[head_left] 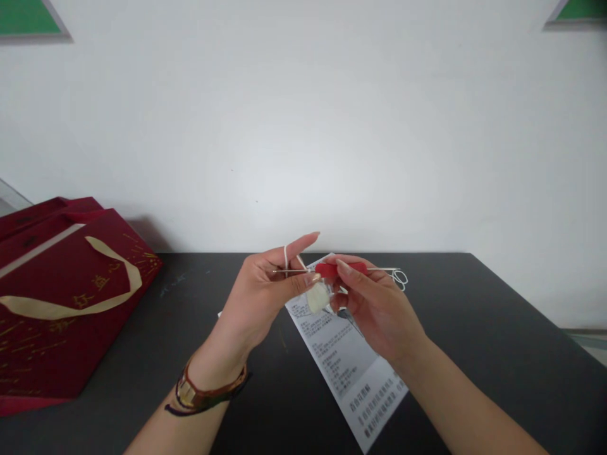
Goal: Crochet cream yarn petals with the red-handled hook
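Black flat table (459, 303) lies below both hands, white wall (379, 126) beyond. The right hand (386, 309) grips a red-handled metal hook (325, 270); the left hand (260, 287), index finger extended, pinches a small cream yarn piece (317, 299) between them.

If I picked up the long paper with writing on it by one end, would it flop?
Probably, because the paper looks thin, so the far end may droop. It's likely very light, since it seems to be just a narrow sheet. Pushed, it might slide or crumple, as it lies flat on the black table.
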`<state>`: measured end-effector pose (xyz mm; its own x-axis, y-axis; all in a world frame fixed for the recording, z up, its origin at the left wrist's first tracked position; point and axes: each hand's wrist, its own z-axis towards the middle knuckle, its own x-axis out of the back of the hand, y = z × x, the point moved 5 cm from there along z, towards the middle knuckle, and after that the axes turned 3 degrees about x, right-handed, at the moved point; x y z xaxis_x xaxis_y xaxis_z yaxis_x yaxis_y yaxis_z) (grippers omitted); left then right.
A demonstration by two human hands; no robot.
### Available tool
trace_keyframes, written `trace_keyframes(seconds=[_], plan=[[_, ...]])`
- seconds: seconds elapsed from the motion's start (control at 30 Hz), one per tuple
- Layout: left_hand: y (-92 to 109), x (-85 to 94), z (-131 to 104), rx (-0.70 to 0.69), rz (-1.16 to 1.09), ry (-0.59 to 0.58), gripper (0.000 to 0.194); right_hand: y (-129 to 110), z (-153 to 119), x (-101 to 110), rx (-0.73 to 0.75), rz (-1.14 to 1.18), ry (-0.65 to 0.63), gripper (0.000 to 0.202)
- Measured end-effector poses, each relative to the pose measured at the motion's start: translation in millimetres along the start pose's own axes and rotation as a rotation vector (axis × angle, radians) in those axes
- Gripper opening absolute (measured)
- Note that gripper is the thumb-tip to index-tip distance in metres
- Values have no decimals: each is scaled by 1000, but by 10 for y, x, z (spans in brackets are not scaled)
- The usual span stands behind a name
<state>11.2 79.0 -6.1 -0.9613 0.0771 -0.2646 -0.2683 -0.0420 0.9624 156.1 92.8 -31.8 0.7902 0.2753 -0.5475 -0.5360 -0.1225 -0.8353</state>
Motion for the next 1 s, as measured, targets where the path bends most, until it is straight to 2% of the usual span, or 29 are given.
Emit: trace_keyframes(seconds=[0.23,0.37,0.7,1.0], plan=[[21,-4,16,-16,80,30,28,14,28,3,3,9,-1,16],[19,-3,21,-43,93,36,27,13,39,27,7,21,16,15],[4,-1,14,-27,62,21,32,5,36,25,2,122,12,15],[-48,33,11,-35,9,51,44,33,28,37,54,177,64,15]])
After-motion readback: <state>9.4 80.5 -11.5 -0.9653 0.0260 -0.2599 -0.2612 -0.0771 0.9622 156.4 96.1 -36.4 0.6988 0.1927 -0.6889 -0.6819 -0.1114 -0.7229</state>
